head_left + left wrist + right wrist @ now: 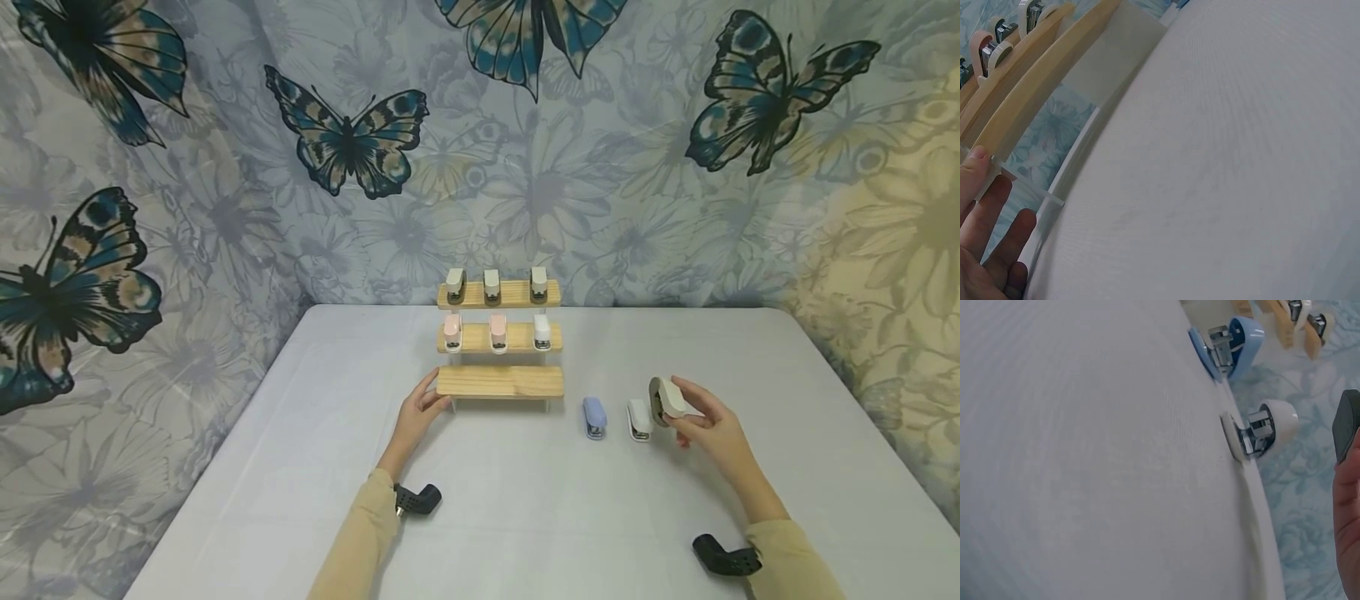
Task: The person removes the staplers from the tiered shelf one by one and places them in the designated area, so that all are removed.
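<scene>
In the head view my right hand (pixel 712 435) grips a cream-white mini stapler (pixel 672 398) above the table, tipped so its grey underside faces left. The right wrist view catches only that underside at its edge. Left of it, a white stapler (pixel 638 419) and a blue stapler (pixel 595 417) rest on the table. My left hand (pixel 414 427) holds the left end of the lowest shelf of a three-tier wooden display stand (pixel 500 382). Its thumb (pixel 979 154) presses the shelf's corner in the left wrist view, with fingers beside the clear support.
Three cream staplers (pixel 492 286) line the top shelf. The middle shelf carries two pink staplers (pixel 498 330) and a white one (pixel 542 330). A white cloth covers the table (pixel 525 508), and butterfly-patterned fabric (pixel 540 192) hangs behind it.
</scene>
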The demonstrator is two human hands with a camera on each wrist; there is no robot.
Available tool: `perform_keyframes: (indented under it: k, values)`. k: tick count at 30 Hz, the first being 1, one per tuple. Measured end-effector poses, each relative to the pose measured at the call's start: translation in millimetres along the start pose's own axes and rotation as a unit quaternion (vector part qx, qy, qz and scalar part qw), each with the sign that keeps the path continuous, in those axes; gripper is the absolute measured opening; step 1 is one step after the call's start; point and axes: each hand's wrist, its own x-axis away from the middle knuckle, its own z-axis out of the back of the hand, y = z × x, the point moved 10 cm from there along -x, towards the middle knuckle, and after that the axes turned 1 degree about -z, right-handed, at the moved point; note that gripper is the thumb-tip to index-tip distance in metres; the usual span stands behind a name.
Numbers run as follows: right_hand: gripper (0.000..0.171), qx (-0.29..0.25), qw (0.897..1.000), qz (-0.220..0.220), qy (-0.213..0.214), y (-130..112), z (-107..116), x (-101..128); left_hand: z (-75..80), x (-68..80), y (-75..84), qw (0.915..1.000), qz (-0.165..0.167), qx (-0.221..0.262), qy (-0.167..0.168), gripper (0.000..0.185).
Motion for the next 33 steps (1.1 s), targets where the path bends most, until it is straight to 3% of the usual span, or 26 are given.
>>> perform_keyframes:
  k: [6, 13, 24, 29, 33]
  values:
    - [0.056, 0.013, 1.000, -0.001, 0.009, 3.9, 15.0, 1.8, 0.1, -1.1, 2.2, 1.0000, -0.002, -0.006, 0.002, 0.059]
    - [0.055, -0.030, 0.999, 0.008, -0.014, 9.2, 19.1, 5.1, 0.6, -0.4, 2.1, 1.0000, -0.001, -0.010, 0.000, 0.060]
    - [0.054, 0.064, 0.995, -0.063, -0.047, 36.2, 23.1, 14.2, -0.7, 1.3, -2.0, 1.0000, 0.010, -0.001, 0.001, 0.060]
    - [0.054, 0.065, 0.994, -0.075, -0.052, 42.9, 23.4, 16.6, -0.9, 1.2, -3.3, 1.0000, 0.001, 0.005, 0.000, 0.059]
    - [0.055, 0.057, 0.993, -0.087, -0.052, 47.5, 21.6, 19.3, 1.6, -2.8, -16.6, 0.9999, 0.002, 0.013, 0.008, 0.061]
